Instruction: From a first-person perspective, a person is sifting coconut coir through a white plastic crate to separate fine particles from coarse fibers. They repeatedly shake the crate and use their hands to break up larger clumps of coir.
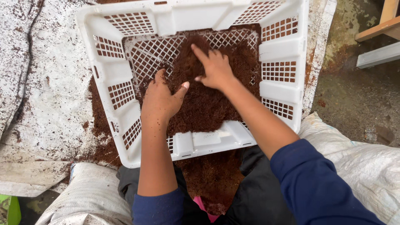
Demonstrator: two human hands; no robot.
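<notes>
A white plastic crate (287, 54) with lattice walls and floor sits in front of me, partly filled with reddish-brown fibrous soil (208, 104). My left hand (160, 98) presses flat into the soil at the crate's left side, thumb stretched to the right. Further in, my right hand (214, 68) lies palm down on top of the heap with fingers spread and pointing away from me. Neither hand grips anything. Both arms wear dark blue sleeves pushed up.
The crate rests on a white sheet (46, 83) speckled with soil, and spilled soil (98, 125) lies beside its left wall. White woven sacks (358, 166) flank my legs. Bare ground and wooden boards (383, 29) are at the right.
</notes>
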